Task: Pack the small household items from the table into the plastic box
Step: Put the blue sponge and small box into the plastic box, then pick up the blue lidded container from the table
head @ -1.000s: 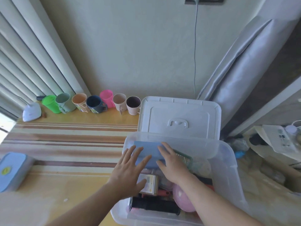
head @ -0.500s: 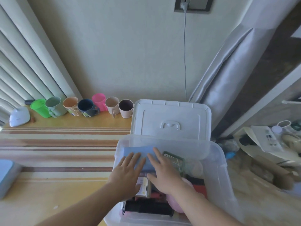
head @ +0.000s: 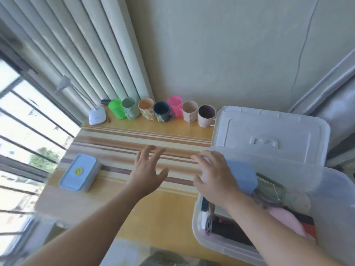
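The clear plastic box point(head: 336, 223) stands at the table's right side, filled with a blue pack point(head: 242, 173), a green comb-like item point(head: 269, 187), a pink round thing point(head: 286, 219) and a black roll point(head: 222, 227). My right hand point(head: 213, 177) hovers with spread fingers over the box's left rim, holding nothing. My left hand point(head: 148, 169) is over the striped tabletop, fingers spread and empty, to the right of a small blue-lidded case point(head: 79, 174) that lies near the left edge.
The box's white lid point(head: 269, 135) leans behind the box. A row of several coloured mugs point(head: 163, 111) lines the wall. A white desk lamp base point(head: 97, 116) sits at the back left, by the window and curtain.
Both hands have left the blue pack inside the box and swung left; my left hand is now out over the table. The view has turned left toward the window.
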`<state>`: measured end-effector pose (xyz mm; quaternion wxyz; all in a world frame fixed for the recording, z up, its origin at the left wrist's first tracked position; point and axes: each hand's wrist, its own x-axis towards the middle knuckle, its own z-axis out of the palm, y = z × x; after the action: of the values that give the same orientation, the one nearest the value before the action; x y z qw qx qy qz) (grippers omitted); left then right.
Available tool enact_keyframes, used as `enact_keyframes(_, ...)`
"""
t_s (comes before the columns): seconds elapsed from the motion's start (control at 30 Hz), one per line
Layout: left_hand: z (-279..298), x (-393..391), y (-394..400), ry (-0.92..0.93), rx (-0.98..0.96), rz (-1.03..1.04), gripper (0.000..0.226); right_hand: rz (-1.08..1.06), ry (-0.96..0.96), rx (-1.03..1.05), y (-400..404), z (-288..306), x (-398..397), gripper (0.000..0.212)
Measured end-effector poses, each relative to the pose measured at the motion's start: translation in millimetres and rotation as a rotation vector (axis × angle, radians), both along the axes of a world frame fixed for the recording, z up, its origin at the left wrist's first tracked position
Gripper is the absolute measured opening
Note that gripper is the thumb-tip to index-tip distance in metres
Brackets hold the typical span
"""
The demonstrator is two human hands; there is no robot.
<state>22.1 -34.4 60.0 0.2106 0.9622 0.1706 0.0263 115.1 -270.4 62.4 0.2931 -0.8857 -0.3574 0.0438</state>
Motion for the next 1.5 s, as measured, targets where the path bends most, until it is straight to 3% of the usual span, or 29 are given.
enact_keyframes(0.1, -17.3, -46.8, 85.0, 0.181, 0.044, 0.184, 0.072, 0.116, 0.002, 0.006, 71.1, -2.3, -18.4, 0.053)
enact_keyframes(0.3, -62.3, -132.7, 234.8, 0.343, 0.005, 0.596, 0.089, 0.302, 0.173, -0.321, 206.7, -29.1, -49.7, 0.062)
enact_keyframes(0.5, -104.9, -152.3, 316.0, 0.505, -0.184, 0.670, 0.127, 0.378, 0.281, -0.531, 323.8, -68.3, -58.9, 0.064)
enact_keyframes(0.57, -121.1, -147.4, 325.6, 0.519, -0.230, 0.615, 0.131, 0.371, 0.313, -0.561, 345.4, -83.1, -61.5, 0.065)
enact_keyframes(0.73, -134.9, -135.5, 311.2, 0.440, -0.158, 0.504, 0.113, 0.304, 0.385, -0.621, 348.8, -101.8, -64.8, 0.071)
enact_keyframes(0.9, -144.2, -122.7, 270.1, 0.379, -0.084, -0.039, 0.118, 0.198, 0.364, -0.718, 310.6, -109.6, -55.1, 0.095)
enact_keyframes(1.03, -153.0, -112.3, 229.5, 0.370, -0.068, -0.353, 0.120, 0.278, 0.302, -0.885, 268.1, -112.7, -57.6, 0.127)
enact_keyframes(1.2, -162.0, -123.1, 221.8, 0.370, -0.150, -0.219, 0.124, 0.297, 0.266, -0.752, 250.2, -122.8, -75.2, 0.129)
enact_keyframes(1.3, -153.2, -118.4, 224.1, 0.407, -0.177, -0.200, 0.125, 0.263, 0.348, -0.684, 257.1, -127.9, -87.8, 0.129)
enact_keyframes(1.5, -83.9, -86.1, 215.2, 0.282, -0.093, -0.254, 0.122, 0.158, 0.314, -0.504, 230.4, -70.9, -72.0, 0.130)
